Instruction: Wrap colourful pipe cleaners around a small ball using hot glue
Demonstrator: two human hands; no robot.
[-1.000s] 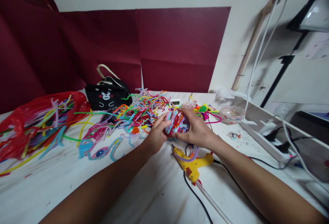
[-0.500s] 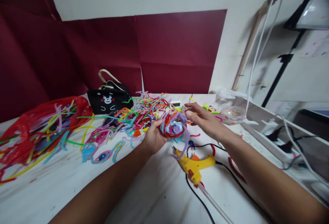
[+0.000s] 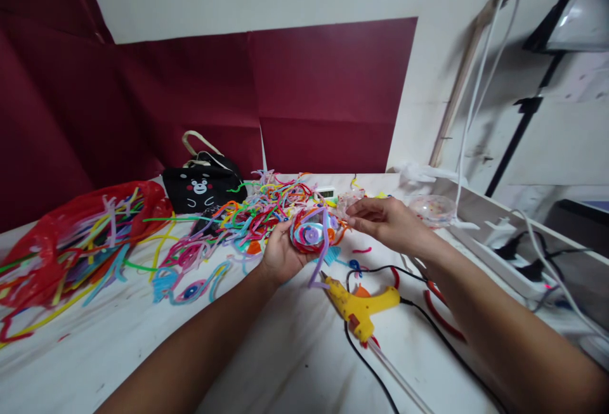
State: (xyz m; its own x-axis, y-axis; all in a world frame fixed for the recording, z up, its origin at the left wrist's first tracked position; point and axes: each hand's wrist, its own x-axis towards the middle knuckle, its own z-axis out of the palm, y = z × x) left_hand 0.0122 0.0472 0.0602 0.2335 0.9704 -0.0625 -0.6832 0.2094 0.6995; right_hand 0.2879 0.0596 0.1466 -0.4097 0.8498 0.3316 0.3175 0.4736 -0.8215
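Note:
My left hand (image 3: 281, 254) grips a round ornament of coiled pipe cleaners (image 3: 311, 234), red, light blue and purple, with a spiral at its centre. One purple pipe cleaner (image 3: 321, 254) stands up from it, bends over its front and hangs down towards the glue gun. My right hand (image 3: 387, 220) is at the ornament's right, its fingers drawn together beside a clear dotted plastic container (image 3: 351, 201); what lies between the fingertips is hidden. Below the hands a yellow glue gun (image 3: 359, 303) lies on the white table, its nozzle pointing up-left and a clear glue stick in its back.
A heap of coloured pipe cleaners (image 3: 266, 205) lies behind the left hand. At left are a red bag of pipe cleaners (image 3: 42, 255), a black pouch (image 3: 202, 187) and a pipe-cleaner fish shape (image 3: 190, 288). A clear bowl (image 3: 432, 210) and a cable tray (image 3: 495, 243) stand right. The black cord (image 3: 442, 325) crosses the table.
The ornament has shifted slightly left and its face has turned. Its loose purple pipe cleaner has swung from the right side to across the front. My right hand has lowered and its fingers have drawn together.

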